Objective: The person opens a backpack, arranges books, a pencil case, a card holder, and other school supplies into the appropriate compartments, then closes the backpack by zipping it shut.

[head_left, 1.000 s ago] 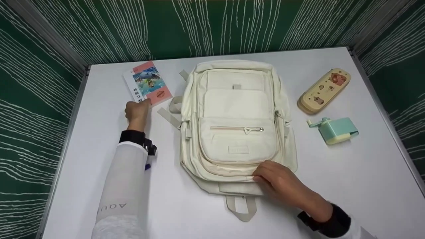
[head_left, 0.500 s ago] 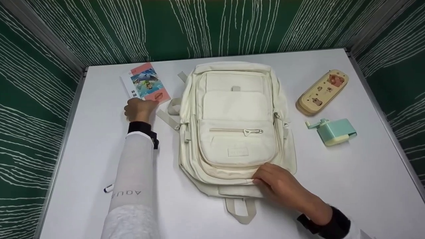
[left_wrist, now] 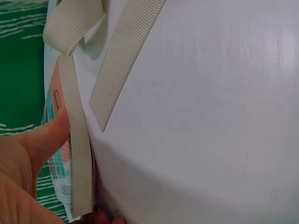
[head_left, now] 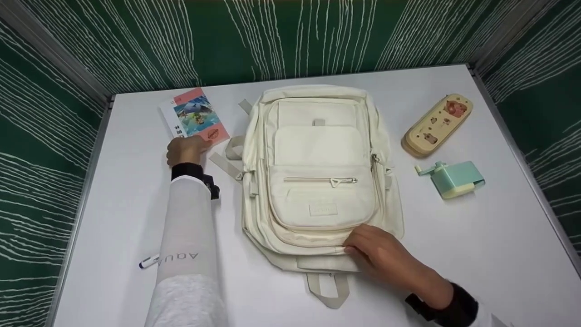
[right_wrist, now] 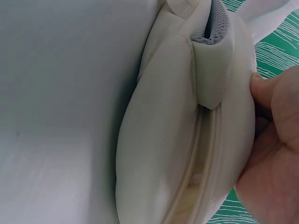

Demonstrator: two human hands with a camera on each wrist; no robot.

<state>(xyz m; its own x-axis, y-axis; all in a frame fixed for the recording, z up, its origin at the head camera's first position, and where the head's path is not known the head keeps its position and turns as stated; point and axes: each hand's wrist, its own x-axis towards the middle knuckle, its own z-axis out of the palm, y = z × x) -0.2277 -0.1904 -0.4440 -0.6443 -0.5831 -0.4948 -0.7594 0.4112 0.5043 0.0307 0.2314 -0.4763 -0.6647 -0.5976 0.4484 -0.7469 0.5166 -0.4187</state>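
At the far left, a thick book (head_left: 199, 113) with a pink border and blue picture lies flat. My left hand (head_left: 184, 151) grips its near edge; in the left wrist view the thumb presses on the cover beside the pale page edges (left_wrist: 80, 140), with fingertips low by the underside. A cream backpack (head_left: 320, 145) lies front up in the middle. My right hand (head_left: 381, 254) holds the rim at its lower right edge, the thumb against the fabric in the right wrist view. There, a zipped opening (right_wrist: 198, 154) gapes, showing pale lining.
Right of the bag are a yellow pencil case (head_left: 436, 125) with animal pictures and a green crank pencil sharpener (head_left: 457, 180). A white marker (head_left: 149, 261) lies partly under the left sleeve. Loose straps (head_left: 225, 165) stick out between backpack and book. Green walls (head_left: 281, 41) border the table.
My left forearm has swung right, uncovering the marker's end, and the left hand has settled farther across the book's near edge. The right hand keeps its hold on the backpack.
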